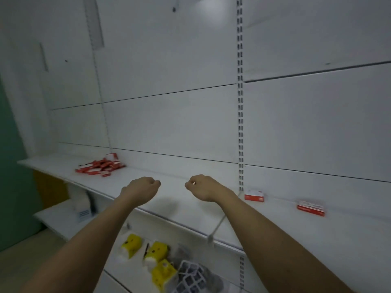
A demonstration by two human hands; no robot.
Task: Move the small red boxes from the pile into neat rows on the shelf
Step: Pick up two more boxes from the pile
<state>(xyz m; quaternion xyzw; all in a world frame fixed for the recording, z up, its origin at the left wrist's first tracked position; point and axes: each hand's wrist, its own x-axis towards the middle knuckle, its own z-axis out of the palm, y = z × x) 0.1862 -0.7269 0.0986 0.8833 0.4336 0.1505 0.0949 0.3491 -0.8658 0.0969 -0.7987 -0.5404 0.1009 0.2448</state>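
Where the white shelf (190, 208) runs leftward, the pile of small red boxes (99, 167) lies against the back panel. The left hand (141, 190) and right hand (204, 188) hover above the shelf, fingers curled in, holding nothing. Two red boxes (254, 195) (310, 207) sit apart at right.

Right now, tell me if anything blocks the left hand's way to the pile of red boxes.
Nothing visible does. The left hand hovers over bare white shelf, and the pile of red boxes lies further left along it, near the back wall. Only open shelf surface separates them. The right hand is on the other side.
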